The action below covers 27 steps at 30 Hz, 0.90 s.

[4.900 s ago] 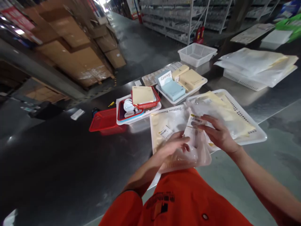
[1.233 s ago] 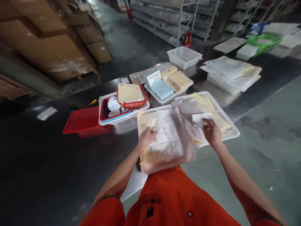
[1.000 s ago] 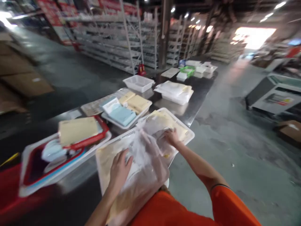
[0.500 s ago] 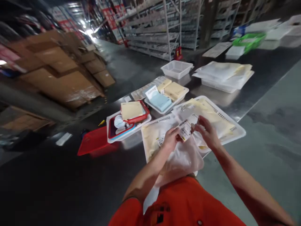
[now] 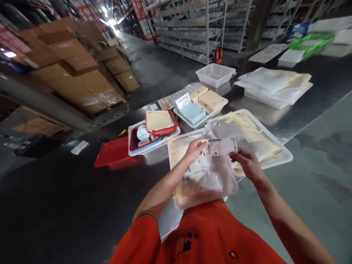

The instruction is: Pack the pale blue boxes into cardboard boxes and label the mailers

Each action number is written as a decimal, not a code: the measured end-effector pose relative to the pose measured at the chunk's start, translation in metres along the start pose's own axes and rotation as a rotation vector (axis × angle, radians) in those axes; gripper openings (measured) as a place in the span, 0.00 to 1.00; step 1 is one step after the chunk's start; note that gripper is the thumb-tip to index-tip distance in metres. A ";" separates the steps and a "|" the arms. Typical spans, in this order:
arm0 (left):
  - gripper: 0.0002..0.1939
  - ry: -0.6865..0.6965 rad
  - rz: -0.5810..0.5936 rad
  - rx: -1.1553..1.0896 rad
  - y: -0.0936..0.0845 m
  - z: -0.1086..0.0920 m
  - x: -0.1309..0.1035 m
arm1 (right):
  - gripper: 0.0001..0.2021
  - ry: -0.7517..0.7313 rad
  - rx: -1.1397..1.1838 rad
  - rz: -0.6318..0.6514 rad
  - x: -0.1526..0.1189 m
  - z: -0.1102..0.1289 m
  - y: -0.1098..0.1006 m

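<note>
A white printed shipping label (image 5: 220, 147) is stretched flat between my two hands. My left hand (image 5: 195, 149) pinches its left end, and my right hand (image 5: 246, 161) pinches its lower right corner. Beneath it, a translucent plastic bag (image 5: 211, 179) with a cream sheet lies over the near white basket (image 5: 173, 141). A second white basket (image 5: 284, 154), to the right, holds several more clear bags with cream contents (image 5: 258, 137).
On the metal table (image 5: 264, 116) stand a tray of blue and cream boxes (image 5: 194, 113), a red basket (image 5: 165, 131) on a white one, a red tray (image 5: 111, 152), an empty white basket (image 5: 216, 75) and stacked bags (image 5: 275, 82). Cardboard boxes (image 5: 79, 88) are piled at left.
My hands have moved apart, and the label, tilted and bunched between them before, is now spread out level. The view has shifted slightly.
</note>
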<state>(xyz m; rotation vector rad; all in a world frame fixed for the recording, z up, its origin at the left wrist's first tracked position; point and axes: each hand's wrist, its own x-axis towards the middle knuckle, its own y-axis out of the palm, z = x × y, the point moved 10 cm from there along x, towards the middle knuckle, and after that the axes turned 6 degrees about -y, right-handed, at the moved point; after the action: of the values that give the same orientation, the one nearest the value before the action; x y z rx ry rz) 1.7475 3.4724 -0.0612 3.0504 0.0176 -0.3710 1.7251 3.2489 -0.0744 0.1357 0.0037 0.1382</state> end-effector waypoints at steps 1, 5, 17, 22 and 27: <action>0.01 0.023 -0.004 0.026 -0.003 -0.009 0.003 | 0.18 0.017 -0.005 0.011 -0.002 -0.002 0.003; 0.07 0.096 0.013 0.051 -0.001 -0.034 0.017 | 0.22 0.122 0.059 0.004 -0.009 -0.018 0.018; 0.15 0.178 -0.032 0.240 0.002 -0.027 0.031 | 0.22 0.210 0.167 -0.144 -0.021 -0.038 0.015; 0.19 0.285 -0.241 0.376 -0.039 -0.022 0.007 | 0.20 0.137 0.079 -0.472 0.002 -0.020 -0.048; 0.18 0.216 -0.465 0.480 -0.121 0.019 -0.031 | 0.23 0.257 -0.455 -0.436 -0.009 -0.024 -0.119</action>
<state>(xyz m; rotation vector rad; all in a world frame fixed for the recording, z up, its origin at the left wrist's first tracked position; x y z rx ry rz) 1.7105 3.5912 -0.0807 3.5215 0.7657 -0.0648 1.7319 3.1344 -0.1142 -0.3387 0.2555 -0.2810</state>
